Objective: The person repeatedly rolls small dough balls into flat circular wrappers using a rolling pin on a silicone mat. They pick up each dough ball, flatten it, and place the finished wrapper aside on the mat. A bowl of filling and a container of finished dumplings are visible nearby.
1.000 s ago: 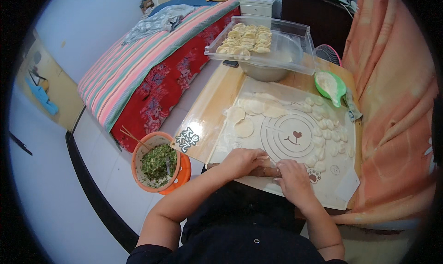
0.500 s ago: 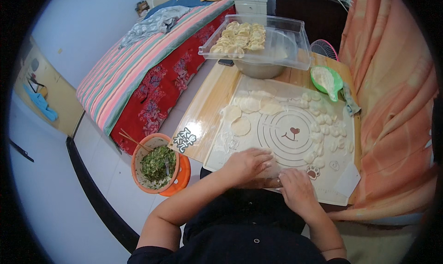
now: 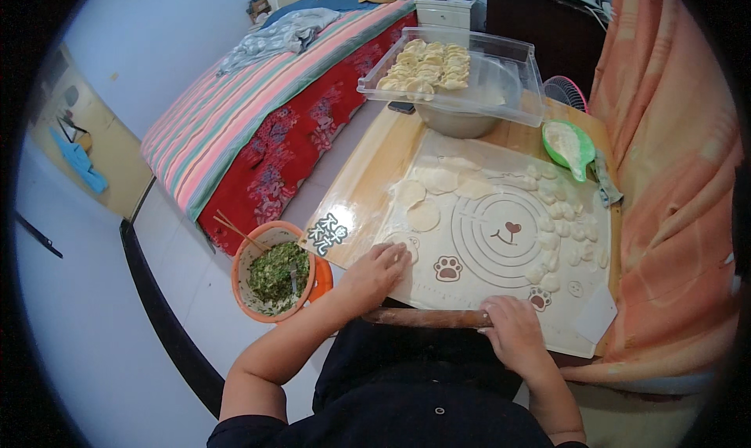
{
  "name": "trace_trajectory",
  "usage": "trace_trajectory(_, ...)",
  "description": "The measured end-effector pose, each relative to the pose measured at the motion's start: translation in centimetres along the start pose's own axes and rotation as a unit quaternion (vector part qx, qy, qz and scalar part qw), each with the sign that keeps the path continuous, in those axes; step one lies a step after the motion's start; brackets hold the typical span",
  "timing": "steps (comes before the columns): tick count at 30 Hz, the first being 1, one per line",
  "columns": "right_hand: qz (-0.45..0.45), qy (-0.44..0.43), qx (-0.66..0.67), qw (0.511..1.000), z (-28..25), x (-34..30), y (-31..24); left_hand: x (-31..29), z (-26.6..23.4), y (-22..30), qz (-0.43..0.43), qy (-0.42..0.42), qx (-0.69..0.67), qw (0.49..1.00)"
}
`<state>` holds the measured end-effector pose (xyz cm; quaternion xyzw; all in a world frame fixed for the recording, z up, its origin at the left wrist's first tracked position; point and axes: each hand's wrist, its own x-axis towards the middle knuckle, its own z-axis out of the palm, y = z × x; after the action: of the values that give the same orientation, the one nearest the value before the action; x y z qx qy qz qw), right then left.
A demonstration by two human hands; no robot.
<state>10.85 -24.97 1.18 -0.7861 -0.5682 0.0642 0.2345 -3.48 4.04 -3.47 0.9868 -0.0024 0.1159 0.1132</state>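
Crosswise, the rolling pin [image 3: 426, 318] runs leftward from the right hand [image 3: 512, 329], the nearer one, its fingers curled round one end; the other end lies bodyward of the left fingers [image 3: 393, 259], whose grip I cannot tell, over the mat [image 3: 563, 315].

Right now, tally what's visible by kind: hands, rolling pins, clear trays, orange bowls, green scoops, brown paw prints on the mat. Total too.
Hands: 2 (left hand, right hand)
Rolling pin: 1
Clear tray: 1
Orange bowl: 1
Green scoop: 1
Brown paw prints: 2 (left print, right print)
Total: 8
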Motion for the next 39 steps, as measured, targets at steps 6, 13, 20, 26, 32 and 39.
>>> trace_trajectory(6, 0.005, -0.019, -0.019, 1.000, -1.5, -0.8, 1.0, 1.6, 0.0, 3.4, -0.062, -0.076, -0.215, 0.972)
trace_trajectory(13, -0.030, -0.016, -0.016, 0.999, 0.2, 3.2, 1.2, 0.4, -1.8, 4.0, -0.107, -0.014, -0.090, 0.990)
trace_trajectory(20, 0.004, 0.030, -0.082, 0.996, 4.7, 13.6, 4.4, 1.8, 0.4, 0.9, -0.221, 0.077, 0.103, 0.967)
trace_trajectory(26, -0.005, -0.091, -0.123, 0.988, 2.6, 3.5, 2.1, -2.5, -0.8, 6.8, -0.123, -0.061, 0.019, 0.990)
trace_trajectory(32, 0.047, -0.018, -0.119, 0.992, 2.7, 7.2, 3.5, 2.8, 0.3, 2.6, -0.109, -0.041, 0.049, 0.992)
trace_trajectory(39, -0.046, 0.008, -0.058, 0.997, 1.8, 6.1, 3.7, 7.2, 0.9, 1.0, 0.064, -0.113, -0.275, 0.953)
